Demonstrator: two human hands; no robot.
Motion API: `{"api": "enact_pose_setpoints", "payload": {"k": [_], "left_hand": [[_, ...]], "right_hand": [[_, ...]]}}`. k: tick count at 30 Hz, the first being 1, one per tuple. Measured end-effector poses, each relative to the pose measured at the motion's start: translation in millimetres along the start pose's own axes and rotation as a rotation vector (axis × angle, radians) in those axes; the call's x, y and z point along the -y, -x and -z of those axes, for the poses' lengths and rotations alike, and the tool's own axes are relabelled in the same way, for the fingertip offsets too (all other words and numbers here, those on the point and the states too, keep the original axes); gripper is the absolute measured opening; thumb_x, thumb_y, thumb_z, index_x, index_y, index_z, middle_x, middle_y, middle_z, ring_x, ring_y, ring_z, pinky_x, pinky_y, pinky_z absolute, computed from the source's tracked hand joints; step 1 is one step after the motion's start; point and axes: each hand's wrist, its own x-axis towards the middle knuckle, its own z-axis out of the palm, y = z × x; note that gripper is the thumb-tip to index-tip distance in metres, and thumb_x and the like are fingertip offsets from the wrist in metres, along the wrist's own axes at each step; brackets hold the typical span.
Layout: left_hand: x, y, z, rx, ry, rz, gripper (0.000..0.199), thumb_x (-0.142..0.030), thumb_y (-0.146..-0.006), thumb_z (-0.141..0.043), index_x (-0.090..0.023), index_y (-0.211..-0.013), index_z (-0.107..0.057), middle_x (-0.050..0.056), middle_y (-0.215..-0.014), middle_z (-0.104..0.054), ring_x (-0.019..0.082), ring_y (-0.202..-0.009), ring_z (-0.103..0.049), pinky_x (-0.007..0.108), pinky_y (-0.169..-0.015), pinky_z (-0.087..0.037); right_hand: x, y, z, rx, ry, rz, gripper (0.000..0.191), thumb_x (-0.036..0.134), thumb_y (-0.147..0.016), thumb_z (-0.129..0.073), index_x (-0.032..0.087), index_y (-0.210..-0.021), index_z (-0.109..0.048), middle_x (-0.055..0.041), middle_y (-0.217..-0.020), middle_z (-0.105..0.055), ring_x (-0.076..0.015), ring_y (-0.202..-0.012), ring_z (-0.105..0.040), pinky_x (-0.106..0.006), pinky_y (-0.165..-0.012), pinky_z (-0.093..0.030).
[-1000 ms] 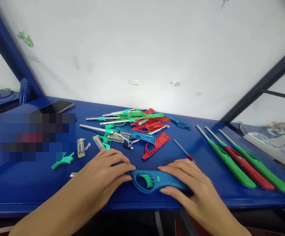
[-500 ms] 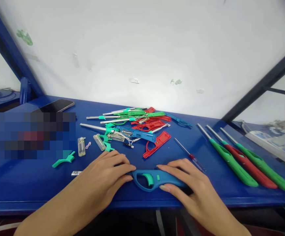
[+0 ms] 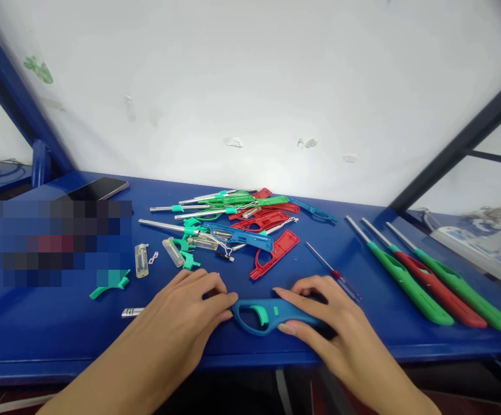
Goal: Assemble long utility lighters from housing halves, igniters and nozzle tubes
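Note:
A blue lighter body (image 3: 291,309) with a green trigger in its loop lies sideways near the table's front edge. My right hand (image 3: 330,314) grips its handle between thumb and fingers. At the loop end, my left hand (image 3: 202,305) pinches the narrow tip, and its fingers hide what lies there. A metal tube end (image 3: 131,312) shows to the left of my left wrist. Beyond my hands sits a pile of parts, with a blue half shell (image 3: 250,237) and a red half shell (image 3: 276,253) at its front.
Right of the pile lies a screwdriver (image 3: 336,274), then three assembled lighters, the middle one red (image 3: 444,294). Clear fuel tanks (image 3: 142,260) and a green piece (image 3: 110,283) are at left. A phone (image 3: 103,188) lies farther back on the blue table (image 3: 51,334).
The view has shifted slightly. Both hands keep their hold on the blue lighter body, with hardly any movement.

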Motion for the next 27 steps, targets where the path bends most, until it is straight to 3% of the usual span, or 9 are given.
{"api": "enact_pose_setpoints", "payload": {"k": [5, 9, 13, 17, 19, 22, 27], "left_hand": [[-4, 7, -6.2, 0.020, -0.056, 0.052, 0.037, -0.002, -0.103, -0.048, -0.025, -0.113, -0.075, 0.005, -0.110, -0.077, 0.029, -0.100, -0.073, 0.049, -0.092, -0.059], [-8, 10, -7.2, -0.047, -0.192, -0.016, 0.043, 0.001, -0.098, -0.040, -0.022, -0.117, -0.071, 0.007, -0.114, -0.079, 0.031, -0.104, -0.073, 0.050, -0.094, -0.060], [-13, 6, -3.6, -0.120, -0.191, -0.047, 0.057, 0.008, -0.086, -0.036, -0.020, -0.121, -0.071, 0.009, -0.109, -0.076, 0.029, -0.097, -0.071, 0.043, -0.084, -0.062], [-14, 2, 0.2, -0.182, -0.122, -0.008, 0.041, -0.001, -0.099, -0.044, -0.027, -0.118, -0.071, 0.005, -0.108, -0.072, 0.027, -0.093, -0.070, 0.038, -0.075, -0.060], [-12, 2, 0.5, -0.208, -0.091, -0.007, 0.034, -0.007, -0.104, -0.047, -0.028, -0.118, -0.069, 0.003, -0.112, -0.073, 0.026, -0.098, -0.071, 0.037, -0.081, -0.060], [-9, 4, -1.7, -0.221, -0.107, -0.023, 0.028, -0.015, -0.109, -0.046, -0.029, -0.121, -0.067, 0.000, -0.115, -0.077, 0.024, -0.101, -0.073, 0.036, -0.087, -0.057], [-8, 5, -8.4, -0.236, -0.186, -0.058, 0.026, -0.029, -0.115, -0.046, -0.027, -0.134, -0.064, 0.001, -0.117, -0.080, 0.026, -0.106, -0.073, 0.041, -0.102, -0.048]], "right_hand": [[2, 1, 0, 0.025, -0.024, -0.045, 0.031, 0.050, -0.106, -0.068, 0.047, -0.136, -0.072, -0.0003, -0.121, -0.071, -0.0213, -0.112, -0.072, -0.037, -0.097, -0.062], [5, 0, -1, 0.030, -0.074, -0.078, 0.023, 0.046, -0.104, -0.072, 0.043, -0.126, -0.073, 0.0013, -0.129, -0.072, -0.0209, -0.118, -0.072, -0.036, -0.102, -0.061], [5, 1, -1, -0.047, -0.132, -0.066, 0.021, 0.045, -0.102, -0.074, 0.038, -0.122, -0.071, 0.0029, -0.116, -0.079, -0.0204, -0.108, -0.077, -0.032, -0.097, -0.062], [7, 2, 2, -0.068, -0.189, -0.111, 0.030, 0.046, -0.105, -0.070, 0.041, -0.134, -0.071, 0.0028, -0.119, -0.080, -0.0191, -0.106, -0.079, -0.028, -0.093, -0.063], [8, 1, 4, -0.051, -0.224, -0.135, 0.032, 0.045, -0.105, -0.071, 0.043, -0.137, -0.072, 0.0028, -0.122, -0.080, -0.0187, -0.109, -0.079, -0.026, -0.095, -0.062], [10, -1, 5, -0.043, -0.300, -0.121, 0.023, 0.041, -0.104, -0.074, 0.042, -0.126, -0.079, 0.0064, -0.114, -0.083, -0.0148, -0.103, -0.080, -0.021, -0.094, -0.061], [9, 0, 4, -0.134, -0.283, -0.020, 0.019, 0.038, -0.105, -0.072, 0.033, -0.121, -0.083, 0.0047, -0.114, -0.087, -0.0162, -0.102, -0.084, -0.020, -0.096, -0.063]]}}
